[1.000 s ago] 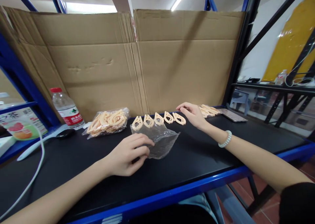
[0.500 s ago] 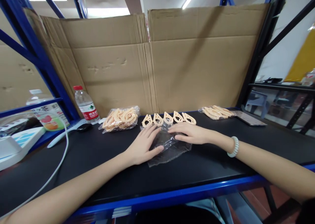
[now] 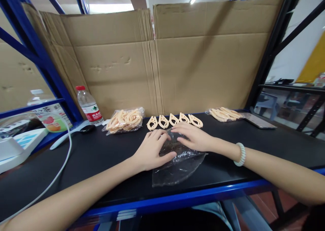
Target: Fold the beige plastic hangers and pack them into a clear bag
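A clear plastic bag (image 3: 175, 171) lies flat on the black tabletop, its loose end toward the front edge. My left hand (image 3: 154, 149) rests on the bag's left side, fingers apart and thumb stretched out across the film. On its upper right part lies my right hand (image 3: 194, 136), fingers spread, with a pale beaded bracelet on the wrist. Just beyond my fingertips stands a row of several cream drop-shaped clips (image 3: 163, 122). My right fingers partly cover the lower edge of the row's middle.
A clear bag of cream clips (image 3: 125, 120) sits back left, another bag of clips (image 3: 224, 114) back right beside a phone (image 3: 260, 121). A red-capped water bottle (image 3: 89, 105), a brush (image 3: 64, 136) and a white cable (image 3: 66, 160) are at left. Cardboard (image 3: 114, 65) walls the back.
The plastic bag is spread wider, and its loose end reaches nearer the front edge. My left hand has shifted slightly right, its fingers more bent. The clips stay in their row.
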The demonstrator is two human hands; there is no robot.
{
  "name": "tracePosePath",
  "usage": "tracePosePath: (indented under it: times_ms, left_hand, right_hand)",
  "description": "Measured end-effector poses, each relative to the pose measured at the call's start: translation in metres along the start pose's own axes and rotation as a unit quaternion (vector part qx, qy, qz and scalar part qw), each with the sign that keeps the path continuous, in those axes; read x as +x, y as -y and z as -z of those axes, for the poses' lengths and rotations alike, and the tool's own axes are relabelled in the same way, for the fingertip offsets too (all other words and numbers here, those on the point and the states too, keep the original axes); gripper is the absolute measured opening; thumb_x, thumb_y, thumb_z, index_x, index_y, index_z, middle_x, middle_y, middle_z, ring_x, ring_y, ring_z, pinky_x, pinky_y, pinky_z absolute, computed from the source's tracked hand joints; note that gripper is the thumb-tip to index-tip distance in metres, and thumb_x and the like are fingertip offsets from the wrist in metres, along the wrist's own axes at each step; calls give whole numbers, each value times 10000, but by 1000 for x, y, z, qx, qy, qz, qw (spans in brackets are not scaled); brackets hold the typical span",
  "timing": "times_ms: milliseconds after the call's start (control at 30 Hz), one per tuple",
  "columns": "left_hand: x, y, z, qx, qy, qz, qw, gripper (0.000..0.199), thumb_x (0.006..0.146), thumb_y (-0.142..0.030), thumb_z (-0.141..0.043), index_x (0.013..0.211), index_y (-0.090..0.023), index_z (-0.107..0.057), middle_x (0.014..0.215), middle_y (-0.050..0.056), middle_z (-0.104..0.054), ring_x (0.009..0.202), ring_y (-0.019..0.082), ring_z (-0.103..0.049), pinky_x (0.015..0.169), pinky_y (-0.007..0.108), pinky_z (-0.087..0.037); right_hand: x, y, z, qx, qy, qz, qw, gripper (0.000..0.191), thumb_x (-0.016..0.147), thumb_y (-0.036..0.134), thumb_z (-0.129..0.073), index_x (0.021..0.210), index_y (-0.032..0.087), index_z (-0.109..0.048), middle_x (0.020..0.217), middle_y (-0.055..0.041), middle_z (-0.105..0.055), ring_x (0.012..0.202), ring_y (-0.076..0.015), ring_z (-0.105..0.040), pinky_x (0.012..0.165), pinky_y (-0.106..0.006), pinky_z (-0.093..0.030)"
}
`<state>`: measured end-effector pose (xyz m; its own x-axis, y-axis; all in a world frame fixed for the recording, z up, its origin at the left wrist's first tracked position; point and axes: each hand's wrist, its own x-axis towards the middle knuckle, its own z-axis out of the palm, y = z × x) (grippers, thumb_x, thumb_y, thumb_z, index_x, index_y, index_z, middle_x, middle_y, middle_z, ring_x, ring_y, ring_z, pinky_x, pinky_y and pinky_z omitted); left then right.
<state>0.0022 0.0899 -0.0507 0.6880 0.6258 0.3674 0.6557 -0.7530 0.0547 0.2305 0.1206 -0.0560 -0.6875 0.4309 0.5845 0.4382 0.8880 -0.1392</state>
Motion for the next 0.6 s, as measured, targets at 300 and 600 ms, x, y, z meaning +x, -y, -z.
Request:
tracePosePath:
  times_ms: [300, 600]
  left_hand:
    - [-5, 12, -15, -7, 155, 17, 988, 755, 887, -649, -338, 1473, -196, -193, 1530, 135, -168, 1406, 339, -122, 1106, 600, -111]
    - [-4, 11, -9, -12, 112, 33, 993, 712, 880, -628, -391, 1437, -195, -299, 1519, 131, -212, 1403, 326, -150, 1108, 592, -136]
  right_hand:
    - [-11, -7, -13, 15, 234, -68, 970, 686, 967, 523, -349, 1470, 73, -225, 1513, -175, -151, 1399, -284, -109, 1143, -483, -150]
    - [-13, -5, -3, -28, 226, -65, 972, 771, 940, 613, -340, 1482, 87, -184, 1523, -148, -115, 1408, -267, -27, 1150, -479, -68]
